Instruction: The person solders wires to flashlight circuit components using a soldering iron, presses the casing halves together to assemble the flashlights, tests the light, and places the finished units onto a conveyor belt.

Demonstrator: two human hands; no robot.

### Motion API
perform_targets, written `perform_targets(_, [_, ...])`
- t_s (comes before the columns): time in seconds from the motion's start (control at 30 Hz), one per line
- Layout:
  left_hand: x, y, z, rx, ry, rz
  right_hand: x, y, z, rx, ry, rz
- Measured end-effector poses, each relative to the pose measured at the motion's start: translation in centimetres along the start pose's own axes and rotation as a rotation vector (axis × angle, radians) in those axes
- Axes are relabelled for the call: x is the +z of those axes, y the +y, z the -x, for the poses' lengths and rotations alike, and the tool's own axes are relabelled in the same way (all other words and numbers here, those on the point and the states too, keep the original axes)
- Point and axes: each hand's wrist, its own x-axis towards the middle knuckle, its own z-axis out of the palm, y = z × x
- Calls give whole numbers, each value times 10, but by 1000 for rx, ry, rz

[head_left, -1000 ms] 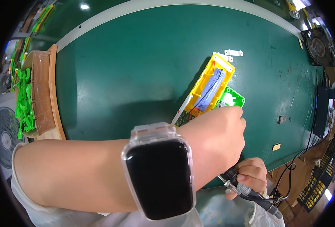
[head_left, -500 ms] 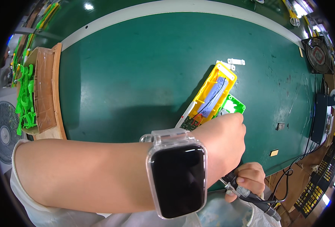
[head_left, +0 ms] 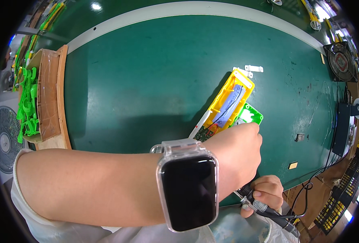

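Observation:
My left hand, with a square black watch in a clear case on its wrist, lies across the near end of an open yellow housing. Its fingers are curled and mostly hidden; what they hold cannot be seen. In the housing lie a blue cylindrical battery, thin wires and a green circuit board. A bright green plastic part touches the housing's right side, partly covered by my hand. My right hand grips a black corded hand tool with a metal lever; its tip is hidden.
White clips lie beyond the housing on the green table. A box of green plastic parts stands left. A small tan block, a dark scrap, cables and a small fan are on the right.
The view has shifted very slightly. Both hands, the housing and the corded tool keep nearly the same places.

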Motion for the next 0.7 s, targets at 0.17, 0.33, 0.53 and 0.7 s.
perform_targets(0.17, [2, -1, -1, 24, -29, -6, 3, 1, 0, -2, 37, -19])
perform_targets(0.33, [4, -1, 1, -1, 4, 7, 2, 1, -1, 7, 19, -24])
perform_targets(0.53, [6, -2, 0, -17, 31, 48, 1, -1, -1, 21, 26, -12])
perform_targets(0.7, [11, -2, 1, -16, 45, 48, 1, -1, -1, 1, 33, 0])
